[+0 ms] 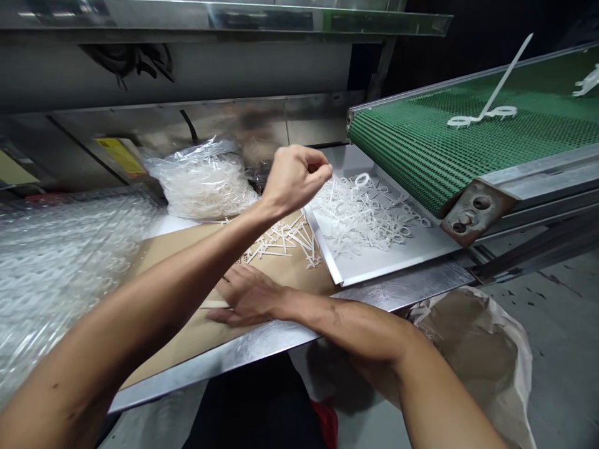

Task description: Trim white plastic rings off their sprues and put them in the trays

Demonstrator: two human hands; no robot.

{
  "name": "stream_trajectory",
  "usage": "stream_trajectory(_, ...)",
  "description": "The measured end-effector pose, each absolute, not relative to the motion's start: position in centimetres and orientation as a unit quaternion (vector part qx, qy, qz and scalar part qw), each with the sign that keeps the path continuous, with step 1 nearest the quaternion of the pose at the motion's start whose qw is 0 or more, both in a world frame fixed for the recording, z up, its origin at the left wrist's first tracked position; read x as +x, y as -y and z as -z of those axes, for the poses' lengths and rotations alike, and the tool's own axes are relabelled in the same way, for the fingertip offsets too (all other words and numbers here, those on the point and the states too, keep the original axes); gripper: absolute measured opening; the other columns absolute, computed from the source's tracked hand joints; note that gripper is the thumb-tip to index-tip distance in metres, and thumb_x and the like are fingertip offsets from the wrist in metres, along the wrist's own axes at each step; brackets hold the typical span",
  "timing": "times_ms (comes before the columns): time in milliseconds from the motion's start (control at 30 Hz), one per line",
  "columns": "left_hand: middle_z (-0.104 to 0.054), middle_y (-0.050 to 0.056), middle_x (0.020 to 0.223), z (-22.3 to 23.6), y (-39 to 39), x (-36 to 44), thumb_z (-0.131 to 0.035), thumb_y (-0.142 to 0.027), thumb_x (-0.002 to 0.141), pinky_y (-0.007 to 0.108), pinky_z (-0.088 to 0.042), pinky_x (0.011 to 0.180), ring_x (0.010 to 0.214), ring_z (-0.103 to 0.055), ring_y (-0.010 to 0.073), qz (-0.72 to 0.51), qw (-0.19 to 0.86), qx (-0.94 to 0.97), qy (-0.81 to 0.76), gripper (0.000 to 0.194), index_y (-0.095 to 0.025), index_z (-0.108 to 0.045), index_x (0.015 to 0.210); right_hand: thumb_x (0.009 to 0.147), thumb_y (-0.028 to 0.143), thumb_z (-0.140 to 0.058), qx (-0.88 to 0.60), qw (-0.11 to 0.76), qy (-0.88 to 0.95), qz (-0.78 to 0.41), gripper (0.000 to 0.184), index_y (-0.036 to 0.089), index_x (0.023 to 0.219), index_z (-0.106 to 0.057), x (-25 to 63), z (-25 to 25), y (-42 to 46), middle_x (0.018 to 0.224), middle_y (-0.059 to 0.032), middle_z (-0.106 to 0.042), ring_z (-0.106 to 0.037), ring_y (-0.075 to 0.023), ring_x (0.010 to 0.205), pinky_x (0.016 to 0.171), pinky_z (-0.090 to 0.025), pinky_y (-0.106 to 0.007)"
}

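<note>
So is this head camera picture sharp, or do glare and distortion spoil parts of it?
In the head view, the clear plastic sheeting shows whitish glare, and the steel table edge has streaky reflections. The left hand looks fairly sharp, the wide lens makes the left forearm look huge near the corner, and the background beyond the green conveyor belt falls into darkness.

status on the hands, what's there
Left hand raised, closed, over tray edge. Right hand flat on brown cardboard, near loose white plastic pieces. Heaped pieces in metal tray at green conveyor end.
</note>
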State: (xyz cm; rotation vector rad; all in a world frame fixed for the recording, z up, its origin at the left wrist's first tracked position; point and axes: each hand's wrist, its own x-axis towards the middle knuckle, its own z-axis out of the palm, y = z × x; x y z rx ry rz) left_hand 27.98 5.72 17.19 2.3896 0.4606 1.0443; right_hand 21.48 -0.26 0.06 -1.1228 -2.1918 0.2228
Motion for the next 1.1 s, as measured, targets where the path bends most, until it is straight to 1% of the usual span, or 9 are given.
stream_trajectory(133,-0.067,0.002,0.065,-19.6,-5.1,20.8,-0.062,-0.020,0.087,0.030,-0.037,0.056,0.058,-0.053,0.0122,-0.477,0.151,0.846,-0.187,0.019,-0.017,-0.075,0.073,0.099,0.052,-0.061,-0.470,0.290,0.833,-0.042,0.046,0.012,0.122,-0.059,22.0,-0.5,0.1,0.118,-0.0172,-0.066,-0.061,-0.0330,0.110,0.099,-0.049,-0.047)
stream_trajectory(233,-0.068,0.000,0.068,-19.3,-4.2,12.6,-0.066,-0.023,0.089,0.032,-0.040,0.058,0.061,-0.057,0.0134,-0.482,0.077,0.836,-0.249,0.016,-0.022,-0.074,0.074,0.100,0.045,-0.060,-0.525,0.293,0.799,-0.026,0.042,0.011,0.124,-0.058,22.9,-0.7,-0.5,0.119,-0.0200,-0.065,-0.058,-0.0346,0.110,0.099,-0.048,-0.050)
stream_trajectory(300,-0.068,-0.001,0.068,-17.5,-3.5,7.1,-0.068,-0.026,0.089,0.033,-0.042,0.060,0.062,-0.059,0.0141,-0.447,0.050,0.844,-0.293,0.016,-0.024,-0.072,0.073,0.102,0.042,-0.054,-0.568,0.302,0.766,-0.019,0.041,0.009,0.127,-0.057,23.6,-0.7,-1.1,0.119,-0.0230,-0.063,-0.057,-0.0368,0.111,0.099,-0.046,-0.054)
stream_trajectory(433,-0.075,0.000,0.083,-11.9,-2.3,-0.7,-0.062,-0.028,0.093,0.030,-0.050,0.068,0.072,-0.068,0.0158,-0.268,0.046,0.891,-0.362,0.017,-0.023,-0.074,0.082,0.104,0.040,-0.050,-0.621,0.317,0.717,-0.007,0.041,0.009,0.129,-0.057,25.1,-0.6,-2.4,0.120,-0.0237,-0.062,-0.057,-0.0381,0.111,0.099,-0.044,-0.053)
stream_trajectory(567,-0.075,0.004,0.092,-7.8,-2.1,-2.1,-0.052,-0.028,0.099,0.030,-0.050,0.076,0.083,-0.070,0.0183,-0.153,0.008,0.901,-0.405,0.026,-0.021,-0.075,0.091,0.103,0.042,-0.050,-0.635,0.317,0.705,-0.001,0.043,0.010,0.130,-0.058,25.3,-0.6,-2.6,0.121,-0.0226,-0.063,-0.058,-0.0379,0.112,0.099,-0.045,-0.051)
stream_trajectory(700,-0.073,0.005,0.094,-6.6,-2.1,-1.2,-0.053,-0.029,0.099,0.030,-0.050,0.081,0.087,-0.068,0.0194,-0.168,0.033,0.900,-0.400,0.023,-0.020,-0.071,0.111,0.102,0.042,-0.051,-0.630,0.311,0.712,0.001,0.044,0.010,0.132,-0.058,24.7,-0.5,-2.2,0.121,-0.0219,-0.064,-0.058,-0.0376,0.112,0.100,-0.045,-0.051)
stream_trajectory(800,-0.071,0.007,0.107,-5.8,-1.8,-1.9,-0.056,-0.030,0.098,0.033,-0.051,0.085,0.093,-0.068,0.0209,-0.163,0.072,0.893,-0.412,0.034,-0.019,-0.063,0.129,0.102,0.041,-0.050,-0.625,0.311,0.716,-0.002,0.044,0.010,0.134,-0.057,24.4,-0.5,-2.0,0.121,-0.0215,-0.064,-0.058,-0.0373,0.113,0.101,-0.045,-0.051)
stream_trajectory(1000,-0.066,0.008,0.113,-2.4,-0.4,-4.2,-0.062,-0.043,0.097,0.037,-0.053,0.092,0.105,-0.066,0.0255,-0.127,0.130,0.873,-0.452,0.033,-0.022,-0.067,0.122,0.100,0.040,-0.054,-0.607,0.320,0.726,-0.038,0.044,0.011,0.133,-0.058,24.1,-0.6,-1.7,0.120,-0.0209,-0.063,-0.058,-0.0373,0.112,0.102,-0.045,-0.053)
stream_trajectory(1100,-0.066,0.008,0.109,-1.3,-0.2,-4.0,-0.060,-0.037,0.099,0.038,-0.053,0.092,0.103,-0.065,0.0240,-0.153,0.156,0.870,-0.443,0.024,-0.022,-0.069,0.116,0.100,0.039,-0.053,-0.593,0.335,0.728,-0.078,0.043,0.013,0.133,-0.058,23.6,-1.0,-1.2,0.119,-0.0197,-0.064,-0.061,-0.0352,0.108,0.099,-0.048,-0.052)
